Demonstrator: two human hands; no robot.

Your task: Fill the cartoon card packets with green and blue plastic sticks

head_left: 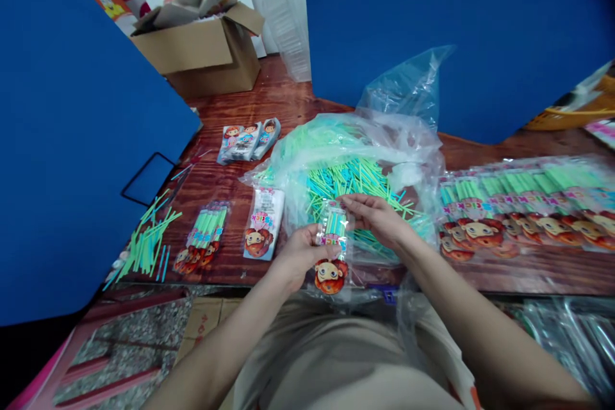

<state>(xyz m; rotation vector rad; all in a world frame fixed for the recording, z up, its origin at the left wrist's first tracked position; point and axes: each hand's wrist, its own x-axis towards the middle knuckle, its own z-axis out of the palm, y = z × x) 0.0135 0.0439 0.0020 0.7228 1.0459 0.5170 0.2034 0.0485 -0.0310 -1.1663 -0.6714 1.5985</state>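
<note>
My left hand [298, 252] grips a small clear packet [332, 250] printed with a cartoon face, with green sticks inside it. My right hand [377, 218] pinches the top of the same packet, fingers closed on the sticks. Just behind both hands lies a large clear plastic bag [394, 141] heaped with loose green and blue sticks [350, 179].
Filled packets lie in a row at right [523, 211]. An empty printed packet [262, 224], another filled packet [204, 240] and loose sticks [147, 240] lie at left. More packets [247, 139] and a cardboard box [204, 51] sit farther back on the wooden table [528, 269].
</note>
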